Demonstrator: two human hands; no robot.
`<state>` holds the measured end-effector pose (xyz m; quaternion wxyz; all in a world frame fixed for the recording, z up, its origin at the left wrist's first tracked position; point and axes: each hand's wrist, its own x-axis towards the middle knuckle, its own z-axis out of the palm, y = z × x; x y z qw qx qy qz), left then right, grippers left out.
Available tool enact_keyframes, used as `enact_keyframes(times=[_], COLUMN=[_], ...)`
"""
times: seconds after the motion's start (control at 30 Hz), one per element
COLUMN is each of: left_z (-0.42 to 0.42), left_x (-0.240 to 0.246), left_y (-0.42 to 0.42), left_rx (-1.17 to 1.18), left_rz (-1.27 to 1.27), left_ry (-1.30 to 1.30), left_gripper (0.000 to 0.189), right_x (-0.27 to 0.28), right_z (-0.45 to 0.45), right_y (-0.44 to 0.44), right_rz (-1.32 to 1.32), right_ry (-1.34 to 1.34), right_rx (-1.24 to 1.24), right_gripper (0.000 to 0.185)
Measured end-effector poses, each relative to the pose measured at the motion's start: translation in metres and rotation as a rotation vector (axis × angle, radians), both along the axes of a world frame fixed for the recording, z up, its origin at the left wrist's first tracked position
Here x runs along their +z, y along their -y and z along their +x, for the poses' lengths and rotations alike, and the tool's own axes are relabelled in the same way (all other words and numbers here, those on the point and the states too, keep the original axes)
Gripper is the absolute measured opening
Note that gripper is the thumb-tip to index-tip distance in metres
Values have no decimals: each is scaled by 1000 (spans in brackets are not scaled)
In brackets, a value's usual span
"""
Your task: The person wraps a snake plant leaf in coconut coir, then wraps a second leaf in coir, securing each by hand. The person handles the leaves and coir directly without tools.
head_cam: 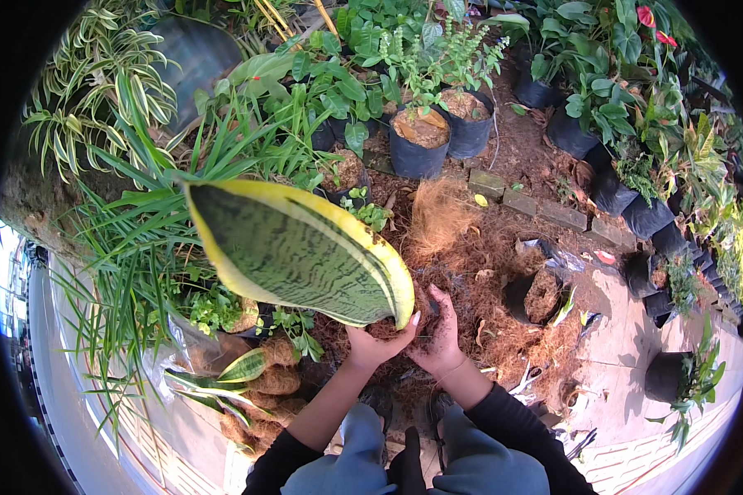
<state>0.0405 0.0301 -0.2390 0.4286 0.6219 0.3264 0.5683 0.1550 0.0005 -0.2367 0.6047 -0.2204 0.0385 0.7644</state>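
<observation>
My left hand (376, 348) is closed around the base of a large snake plant leaf (303, 253). The leaf is broad, dark green with mottled bands and a yellow margin, and leans far to the upper left. Brown fibre shows at its base, partly hidden by the fingers. Close beside it, my right hand (441, 337) is cupped with its fingers apart and soil on the skin; nothing is plainly held in it. Beneath and beyond both hands lies a spread of loose coir fibre (489, 297) mixed with soil.
Further snake plant pieces with coir-wrapped bases (275, 378) lie at lower left. A black grow bag (535, 297) filled with fibre tilts at right. Potted shrubs in black bags (418, 145) stand ahead, near a brick edging (557, 213). A potted plant (669, 376) lies sideways on the paving.
</observation>
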Motion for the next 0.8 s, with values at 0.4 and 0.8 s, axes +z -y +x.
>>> enact_keyframes(times=[0.4,0.8], left_z=[-15,7], left_x=[-10,-22], left_y=[-13,1], left_rx=[-393,-45], left_rz=[-9,135], left_ry=[-94,-130], left_gripper=[73,50], right_x=[0,-35], right_z=[12,-3], right_y=[-1,0], right_rz=[-250,-135], right_ry=[115,6], right_rx=[248,92], right_gripper=[47,38])
